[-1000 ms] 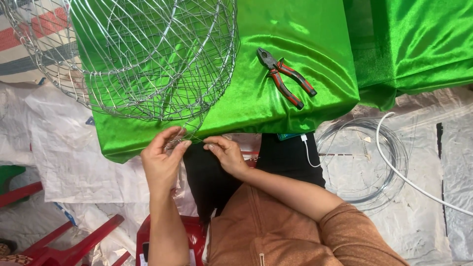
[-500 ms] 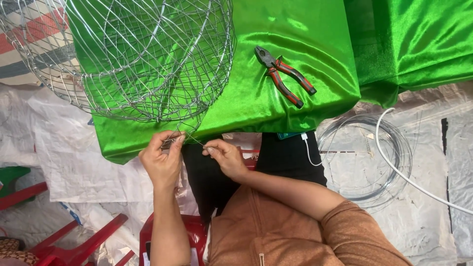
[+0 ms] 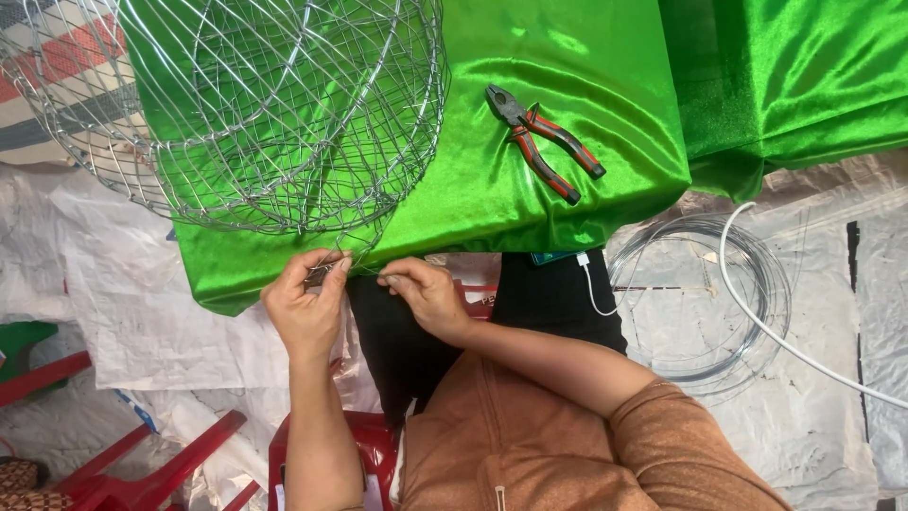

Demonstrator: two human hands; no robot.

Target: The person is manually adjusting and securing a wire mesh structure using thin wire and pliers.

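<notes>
A large round wire basket frame (image 3: 255, 114) lies on a table draped in shiny green cloth (image 3: 567, 57). My left hand (image 3: 305, 305) pinches the basket's near rim at the table's front edge. My right hand (image 3: 426, 295) is just to its right and holds a thin wire (image 3: 367, 273) that runs between the two hands. Both hands are closed on the wire work, close together above my lap.
Pliers with red and black handles (image 3: 544, 142) lie on the green cloth to the right. A coil of thin wire (image 3: 705, 298) and a white cable (image 3: 785, 331) lie on the plastic-covered floor at right. Red plastic chairs (image 3: 142, 473) stand at lower left.
My hands have stayed at the basket's near rim with small finger movements on the wire. The view has shifted slightly.
</notes>
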